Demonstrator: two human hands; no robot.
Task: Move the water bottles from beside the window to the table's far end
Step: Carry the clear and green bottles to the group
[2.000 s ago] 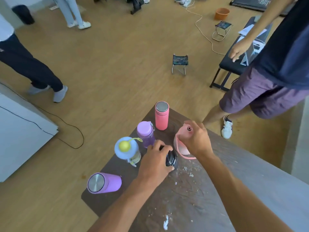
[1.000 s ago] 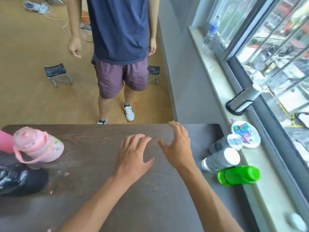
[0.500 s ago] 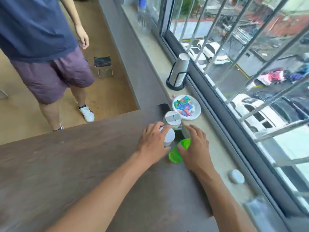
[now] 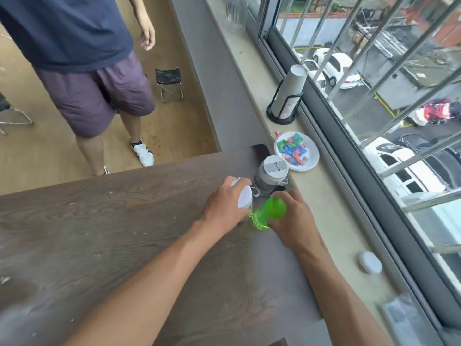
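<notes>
Three bottles stand at the window end of the dark wooden table (image 4: 104, 221). My left hand (image 4: 224, 206) is closed around a white-capped bottle (image 4: 244, 197), which tilts toward me. My right hand (image 4: 293, 221) grips a bright green bottle (image 4: 270, 212), also tilted. Just beyond them a grey bottle with a white flip lid (image 4: 272, 173) stands upright, untouched, at the table's corner.
A stone windowsill (image 4: 331, 221) runs along the right with a plate of coloured candies (image 4: 296, 151), a stack of paper cups in a black holder (image 4: 287, 96) and a small white case (image 4: 370, 262). A person in purple shorts (image 4: 99, 91) stands beyond the table's edge.
My view swung from the far end of the table to the window end. Both hands reached the bottles and closed on them; the white-capped and green bottles now tilt in my grip.
</notes>
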